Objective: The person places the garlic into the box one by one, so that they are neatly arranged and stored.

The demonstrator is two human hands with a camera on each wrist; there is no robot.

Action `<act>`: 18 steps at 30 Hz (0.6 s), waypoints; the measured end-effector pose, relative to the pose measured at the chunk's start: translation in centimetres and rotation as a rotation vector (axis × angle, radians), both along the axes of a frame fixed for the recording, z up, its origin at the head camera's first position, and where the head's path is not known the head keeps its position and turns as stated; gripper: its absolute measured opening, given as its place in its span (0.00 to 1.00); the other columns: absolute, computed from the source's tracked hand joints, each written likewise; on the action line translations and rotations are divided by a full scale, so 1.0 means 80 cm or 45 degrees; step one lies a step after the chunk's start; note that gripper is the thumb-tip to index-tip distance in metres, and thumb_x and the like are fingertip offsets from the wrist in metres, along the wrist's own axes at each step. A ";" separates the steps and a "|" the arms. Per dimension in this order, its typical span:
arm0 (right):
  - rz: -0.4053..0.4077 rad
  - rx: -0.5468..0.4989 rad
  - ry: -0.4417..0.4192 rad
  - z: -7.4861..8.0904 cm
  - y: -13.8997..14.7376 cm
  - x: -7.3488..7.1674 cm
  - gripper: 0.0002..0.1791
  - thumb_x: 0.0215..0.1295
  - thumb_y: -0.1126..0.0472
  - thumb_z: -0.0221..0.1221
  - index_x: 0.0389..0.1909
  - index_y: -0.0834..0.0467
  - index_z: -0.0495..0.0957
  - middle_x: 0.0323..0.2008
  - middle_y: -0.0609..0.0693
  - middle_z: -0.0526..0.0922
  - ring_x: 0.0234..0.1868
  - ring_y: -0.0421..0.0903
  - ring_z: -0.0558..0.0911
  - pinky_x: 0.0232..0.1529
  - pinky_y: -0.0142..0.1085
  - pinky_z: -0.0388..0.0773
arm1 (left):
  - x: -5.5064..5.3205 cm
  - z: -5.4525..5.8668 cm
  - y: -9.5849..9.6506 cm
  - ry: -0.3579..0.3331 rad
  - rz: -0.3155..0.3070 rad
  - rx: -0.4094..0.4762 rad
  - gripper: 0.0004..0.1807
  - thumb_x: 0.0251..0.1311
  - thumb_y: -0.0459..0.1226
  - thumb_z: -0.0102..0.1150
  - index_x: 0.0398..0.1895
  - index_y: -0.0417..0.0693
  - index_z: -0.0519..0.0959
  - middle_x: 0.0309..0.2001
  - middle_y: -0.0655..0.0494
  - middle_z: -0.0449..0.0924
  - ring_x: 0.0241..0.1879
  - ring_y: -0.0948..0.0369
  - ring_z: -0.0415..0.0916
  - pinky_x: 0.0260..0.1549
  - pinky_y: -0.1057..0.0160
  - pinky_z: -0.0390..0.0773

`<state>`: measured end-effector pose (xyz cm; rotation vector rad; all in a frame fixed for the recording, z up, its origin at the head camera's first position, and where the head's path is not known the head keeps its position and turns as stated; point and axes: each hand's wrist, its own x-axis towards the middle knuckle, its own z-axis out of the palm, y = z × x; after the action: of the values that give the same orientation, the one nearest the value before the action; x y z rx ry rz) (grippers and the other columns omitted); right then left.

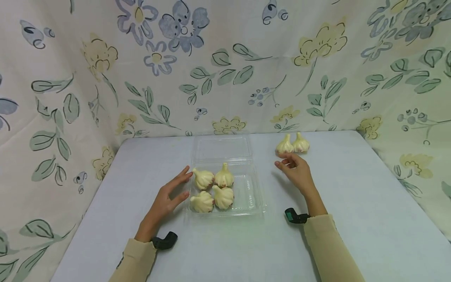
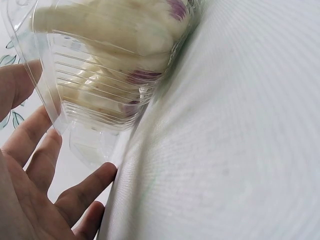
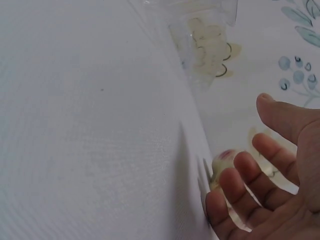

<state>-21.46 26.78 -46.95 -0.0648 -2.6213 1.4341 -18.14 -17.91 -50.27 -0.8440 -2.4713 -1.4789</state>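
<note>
A clear plastic clamshell container [image 1: 244,192] stands on the table with its lid [image 1: 222,149] folded back. Several garlic bulbs [image 1: 224,197] lie in its left part. My left hand [image 1: 167,197] is at the container's left side, thumb and fingers spread; in the left wrist view its fingertips are right at the clear rim [image 2: 57,120]. Two more garlic bulbs [image 1: 284,145] stand together at the back right. Just in front of them is my right hand [image 1: 296,172], fingers loosely bent and holding nothing. The right wrist view shows one garlic bulb [image 3: 222,162] partly hidden behind the fingers.
White cloth covers the table [image 1: 225,250], whose back edge meets a flower-printed curtain [image 1: 225,94]. More curtain hangs at the left and right sides. Each wrist carries a small black camera [image 1: 165,240].
</note>
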 end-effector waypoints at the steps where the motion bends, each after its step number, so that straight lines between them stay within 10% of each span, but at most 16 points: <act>1: -0.007 -0.004 -0.002 -0.001 0.001 -0.001 0.27 0.67 0.48 0.67 0.60 0.59 0.79 0.47 0.58 0.82 0.44 0.48 0.77 0.38 0.31 0.75 | 0.000 0.000 0.000 0.004 -0.003 0.002 0.32 0.66 0.30 0.61 0.74 0.51 0.70 0.80 0.52 0.58 0.68 0.59 0.74 0.71 0.76 0.54; 18: -0.064 -0.128 0.060 -0.011 0.006 -0.004 0.26 0.68 0.49 0.67 0.58 0.62 0.79 0.46 0.54 0.81 0.43 0.40 0.77 0.38 0.27 0.74 | -0.001 0.000 0.000 0.013 -0.024 -0.013 0.33 0.65 0.29 0.61 0.74 0.50 0.69 0.80 0.50 0.57 0.68 0.46 0.74 0.71 0.74 0.54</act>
<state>-21.79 27.25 -47.85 -0.1062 -2.4913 1.5308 -18.23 -17.93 -50.26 -0.8768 -2.4725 -1.4660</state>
